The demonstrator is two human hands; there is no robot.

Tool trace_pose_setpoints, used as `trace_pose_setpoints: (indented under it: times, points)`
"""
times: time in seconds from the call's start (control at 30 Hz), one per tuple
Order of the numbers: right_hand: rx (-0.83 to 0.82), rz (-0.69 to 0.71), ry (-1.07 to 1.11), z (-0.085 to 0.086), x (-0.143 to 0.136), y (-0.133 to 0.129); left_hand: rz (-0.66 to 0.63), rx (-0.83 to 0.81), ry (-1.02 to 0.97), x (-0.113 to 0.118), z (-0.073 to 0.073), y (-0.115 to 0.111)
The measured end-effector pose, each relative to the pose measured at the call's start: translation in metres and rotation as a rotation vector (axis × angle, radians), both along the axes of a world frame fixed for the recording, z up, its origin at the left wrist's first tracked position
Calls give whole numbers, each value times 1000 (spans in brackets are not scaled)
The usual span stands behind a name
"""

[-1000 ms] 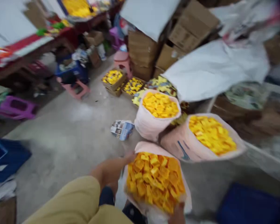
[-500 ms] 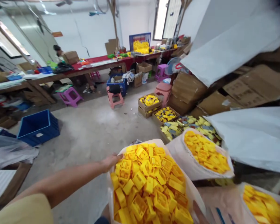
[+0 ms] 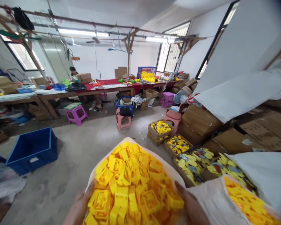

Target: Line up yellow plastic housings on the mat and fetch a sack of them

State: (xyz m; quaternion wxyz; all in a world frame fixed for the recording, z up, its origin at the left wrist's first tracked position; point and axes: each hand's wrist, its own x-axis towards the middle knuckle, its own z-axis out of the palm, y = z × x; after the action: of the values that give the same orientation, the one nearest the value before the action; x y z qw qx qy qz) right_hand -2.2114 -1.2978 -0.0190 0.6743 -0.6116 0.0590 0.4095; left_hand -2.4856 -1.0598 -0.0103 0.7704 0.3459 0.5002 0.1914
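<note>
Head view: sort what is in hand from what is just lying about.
In hand:
- left hand and right hand gripping the sides of the sack
- yellow plastic parts heaped in it

Lying about:
- second sack of yellow parts
- blue crate
- pink stool
- purple stool
- cardboard trays

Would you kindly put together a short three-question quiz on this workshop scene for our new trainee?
1. True or false: both hands grip the sides of the sack of yellow plastic parts.
2. Multiple choice: what stands on the floor to the left of that sack? A) a blue crate B) a green bucket C) a red trolley
3. Fill in: the stool nearest the blue crate is ____ in colour.

Key
1. True: the left hand and the right hand press against its two sides.
2. A: the blue crate.
3. Purple: the purple stool.
</note>
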Motion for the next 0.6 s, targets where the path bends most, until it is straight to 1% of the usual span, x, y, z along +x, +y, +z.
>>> trace_pose_setpoints:
  times: [0.07,0.1,0.17,0.27,0.33,0.4,0.47,0.53,0.6]
  points:
    - [49,-2,92,17,12,41,63,15,11,8,14,21]
    - [69,5,116,22,21,62,94,27,30,17,20,32]
    - [91,38,128,25,46,102,160,58,69,40,29,57]
    - [123,99,143,17,98,160,218,85,84,87,30,100]
    - [135,133,165,11,138,196,229,73,97,121,28,129]
    - [152,163,195,9,180,229,228,63,105,156,29,158]
    - [161,176,208,15,218,258,226,66,116,191,37,185]
    - [146,168,196,26,252,282,231,82,132,224,49,208]
    - [96,142,189,38,280,301,243,102,156,257,62,231]
